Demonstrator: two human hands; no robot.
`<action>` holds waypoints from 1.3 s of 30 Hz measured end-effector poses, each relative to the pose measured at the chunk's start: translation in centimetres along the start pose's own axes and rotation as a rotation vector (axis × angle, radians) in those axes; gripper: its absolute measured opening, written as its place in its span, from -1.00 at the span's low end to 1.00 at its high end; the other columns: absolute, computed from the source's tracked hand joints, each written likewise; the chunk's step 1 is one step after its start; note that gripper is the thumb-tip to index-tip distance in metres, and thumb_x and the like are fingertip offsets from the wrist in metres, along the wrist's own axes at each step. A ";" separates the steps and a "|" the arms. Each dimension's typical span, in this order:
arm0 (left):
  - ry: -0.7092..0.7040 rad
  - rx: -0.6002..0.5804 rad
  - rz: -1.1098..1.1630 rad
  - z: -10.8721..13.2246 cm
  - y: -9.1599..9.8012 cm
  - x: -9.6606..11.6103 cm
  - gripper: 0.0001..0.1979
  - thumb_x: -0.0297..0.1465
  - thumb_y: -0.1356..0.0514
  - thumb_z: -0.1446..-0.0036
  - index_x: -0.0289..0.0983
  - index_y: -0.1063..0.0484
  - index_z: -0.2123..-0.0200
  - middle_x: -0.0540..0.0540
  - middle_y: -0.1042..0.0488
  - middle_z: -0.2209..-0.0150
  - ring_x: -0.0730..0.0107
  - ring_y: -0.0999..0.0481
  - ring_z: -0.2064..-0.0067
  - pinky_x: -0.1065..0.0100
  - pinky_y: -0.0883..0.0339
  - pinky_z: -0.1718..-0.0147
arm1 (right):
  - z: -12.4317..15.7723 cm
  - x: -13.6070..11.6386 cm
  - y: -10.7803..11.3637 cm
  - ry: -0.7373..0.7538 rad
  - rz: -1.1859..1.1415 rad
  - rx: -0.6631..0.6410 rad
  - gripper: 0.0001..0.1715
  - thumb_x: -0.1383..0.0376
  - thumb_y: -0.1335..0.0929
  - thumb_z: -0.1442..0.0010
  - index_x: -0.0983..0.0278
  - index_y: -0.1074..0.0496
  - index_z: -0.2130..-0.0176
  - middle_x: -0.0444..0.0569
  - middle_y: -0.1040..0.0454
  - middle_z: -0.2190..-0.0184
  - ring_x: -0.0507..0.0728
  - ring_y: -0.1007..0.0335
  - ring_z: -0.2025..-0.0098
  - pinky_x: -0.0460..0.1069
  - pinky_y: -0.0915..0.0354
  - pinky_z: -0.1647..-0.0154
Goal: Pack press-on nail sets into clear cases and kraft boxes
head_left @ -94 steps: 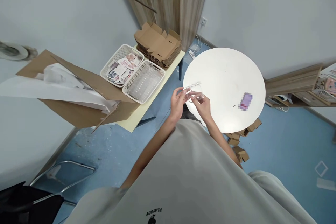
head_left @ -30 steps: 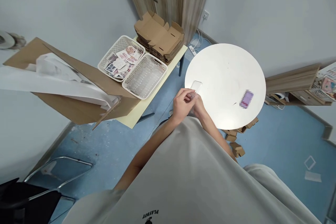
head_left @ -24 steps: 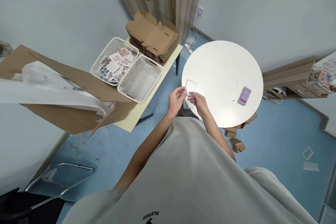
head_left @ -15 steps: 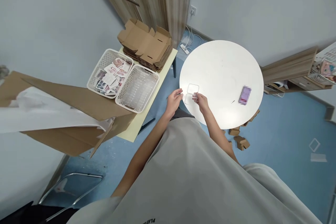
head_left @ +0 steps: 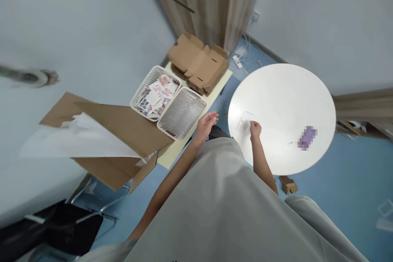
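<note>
A clear plastic case (head_left: 245,121) rests on the near left part of the white round table (head_left: 282,98). At its right edge is my right hand (head_left: 255,129), its fingers pinched together; whether they grip the case is blurred. My left hand (head_left: 206,126) hovers between the two tables, fingers stretched out, holding nothing. Just left of it stands a white basket (head_left: 182,113) with clear plastic pieces inside. A second white basket (head_left: 156,93) beside it holds many printed cards.
Flattened cardboard boxes (head_left: 199,63) are stacked on the pale yellow table (head_left: 221,83) behind the baskets. A large open carton (head_left: 116,127) with white sheeting stands at left. A blurred-out purple item (head_left: 307,137) lies on the round table's right side.
The view has swung left, so the tables appear further right. The case now looks closed or folded together, where two open halves showed before. My hands are farther apart.
</note>
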State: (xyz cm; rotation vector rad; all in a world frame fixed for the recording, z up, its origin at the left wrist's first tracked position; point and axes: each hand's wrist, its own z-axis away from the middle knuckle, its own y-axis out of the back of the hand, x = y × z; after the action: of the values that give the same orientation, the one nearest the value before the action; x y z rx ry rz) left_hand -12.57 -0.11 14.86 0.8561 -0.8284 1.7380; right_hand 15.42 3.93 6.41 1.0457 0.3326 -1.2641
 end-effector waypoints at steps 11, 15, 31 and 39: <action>-0.056 0.549 0.220 1.1 8.3 1.2 -0.64 -0.18 -0.36 -0.30 -0.18 -0.60 -0.09 -0.23 -0.70 -0.13 0.21 -0.73 -0.06 0.06 -0.57 -0.17 | 1.6 -17.1 -19.0 0.771 0.162 -0.543 -0.53 -0.05 -0.33 -0.46 0.18 -0.57 -0.11 0.19 -0.59 -0.13 0.33 -0.52 -0.18 0.25 -0.41 -0.35; -0.074 0.673 0.272 1.6 9.2 0.9 -0.64 -0.15 -0.34 -0.32 -0.17 -0.59 -0.10 -0.22 -0.70 -0.13 0.20 -0.73 -0.06 0.05 -0.57 -0.17 | 3.6 -21.5 -28.1 0.965 0.285 -0.838 -0.56 -0.01 -0.36 -0.50 0.18 -0.57 -0.16 0.18 -0.60 -0.17 0.38 -0.48 -0.27 0.28 -0.33 -0.46; -0.051 0.867 0.436 5.5 7.9 -1.3 -0.53 -0.03 -0.41 -0.22 -0.20 -0.59 -0.05 -0.24 -0.72 -0.07 0.16 -0.74 -0.01 0.04 -0.59 -0.12 | 3.2 -22.0 -49.6 1.338 1.054 -1.214 -0.46 0.46 -0.46 -0.27 0.54 -0.51 -0.22 0.53 -0.47 -0.32 0.58 -0.33 -0.41 0.50 -0.21 -0.49; -0.054 0.806 0.355 5.4 8.1 -1.7 -0.56 -0.05 -0.37 -0.26 -0.18 -0.58 -0.08 -0.23 -0.71 -0.06 0.16 -0.74 -0.02 0.01 -0.58 -0.14 | 3.4 -23.2 -43.3 0.826 0.460 -1.192 -0.13 -0.15 -0.61 -0.20 0.34 -0.53 -0.24 0.29 -0.59 -0.20 0.40 -0.53 -0.25 0.34 -0.41 -0.39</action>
State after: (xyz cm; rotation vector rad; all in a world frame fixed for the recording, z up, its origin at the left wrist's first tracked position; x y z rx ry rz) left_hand -18.94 -7.64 15.08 1.3364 -0.2917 2.4265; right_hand -31.68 18.11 5.10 0.4613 1.2104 -0.0291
